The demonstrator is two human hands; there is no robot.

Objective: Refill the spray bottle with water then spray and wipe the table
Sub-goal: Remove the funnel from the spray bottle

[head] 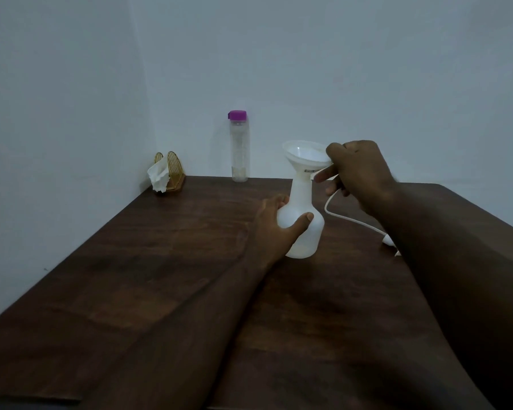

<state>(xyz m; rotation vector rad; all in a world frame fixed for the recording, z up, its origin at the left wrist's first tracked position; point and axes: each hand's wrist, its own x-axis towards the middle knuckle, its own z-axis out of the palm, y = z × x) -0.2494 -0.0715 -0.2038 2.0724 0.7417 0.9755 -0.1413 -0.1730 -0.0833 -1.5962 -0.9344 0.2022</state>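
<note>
spray bottle, centre frame: your left hand grips its body, right hand pinches the funnel rim. risk: let go early, funnel tilts, the pour spills.

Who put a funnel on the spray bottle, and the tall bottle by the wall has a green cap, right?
No. The head view shows the tall bottle has a purple cap, not green. The funnel does sit on the spray bottle.

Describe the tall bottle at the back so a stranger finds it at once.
Look to the far edge of the dark wooden table, by the wall. A tall, slim clear bottle stands upright there, right of the gold napkin holder. Its purple cap sets it apart.
</note>
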